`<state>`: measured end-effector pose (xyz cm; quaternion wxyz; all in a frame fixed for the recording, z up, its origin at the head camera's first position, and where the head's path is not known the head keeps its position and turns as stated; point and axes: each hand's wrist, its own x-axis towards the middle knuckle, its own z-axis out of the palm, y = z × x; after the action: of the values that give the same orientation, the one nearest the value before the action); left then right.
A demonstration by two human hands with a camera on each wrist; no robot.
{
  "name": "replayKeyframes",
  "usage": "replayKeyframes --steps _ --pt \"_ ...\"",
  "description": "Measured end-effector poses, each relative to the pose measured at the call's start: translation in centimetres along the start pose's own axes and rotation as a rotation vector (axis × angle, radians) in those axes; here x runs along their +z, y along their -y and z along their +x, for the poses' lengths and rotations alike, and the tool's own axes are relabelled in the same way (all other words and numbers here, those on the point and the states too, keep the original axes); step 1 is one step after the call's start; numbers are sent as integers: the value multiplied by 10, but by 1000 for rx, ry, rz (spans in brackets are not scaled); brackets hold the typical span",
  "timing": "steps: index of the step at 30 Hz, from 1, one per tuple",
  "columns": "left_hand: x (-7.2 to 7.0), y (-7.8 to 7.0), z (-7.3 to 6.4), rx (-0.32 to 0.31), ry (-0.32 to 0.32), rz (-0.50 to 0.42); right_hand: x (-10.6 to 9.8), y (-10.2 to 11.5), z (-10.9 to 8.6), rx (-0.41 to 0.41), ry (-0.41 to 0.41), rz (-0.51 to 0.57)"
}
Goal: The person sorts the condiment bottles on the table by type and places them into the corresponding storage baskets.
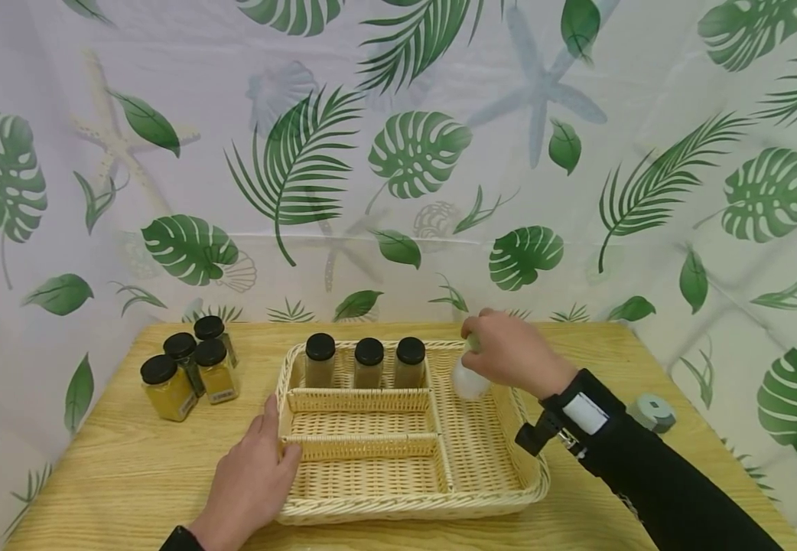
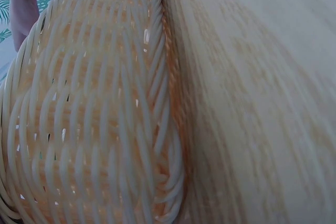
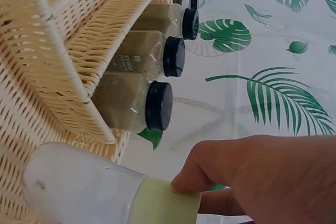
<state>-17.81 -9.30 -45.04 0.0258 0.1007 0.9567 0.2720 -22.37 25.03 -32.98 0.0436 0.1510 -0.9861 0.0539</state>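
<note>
With the left hand (image 1: 250, 474), clasping the wicker basket (image 1: 405, 505) at its left side, thumb over the rim, probably to keep it from sliding; with the right hand (image 1: 512, 352), pinching a whitish bottle (image 1: 470, 381) by its pale green cap (image 3: 163, 203).

Now across from the left! On the bench (image 1: 89, 467), outside the basket: four black-lidded jars (image 1: 192, 373), bunched close, perhaps to save room. Into the basket, far left compartment: three upright jars (image 1: 369, 374) in a row, lined up behind a low divider (image 1: 364, 396), apparently for support; "CUMIN POWDER" readable on the middle one. Over to the right: the bottle at the far end of the long right compartment, held from above, likely to keep fingers clear of the walls. Resting on the wicker or not? Impossible to tell. Finally, far right, beyond the sleeve (image 1: 646, 459): a rounded grey object (image 1: 655, 413).
</note>
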Motion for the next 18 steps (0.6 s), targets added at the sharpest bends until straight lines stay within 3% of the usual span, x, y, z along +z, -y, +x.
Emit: replayKeyframes --steps 18 --pt "2 2 0 6 -7 0 28 -1 8 -56 34 4"
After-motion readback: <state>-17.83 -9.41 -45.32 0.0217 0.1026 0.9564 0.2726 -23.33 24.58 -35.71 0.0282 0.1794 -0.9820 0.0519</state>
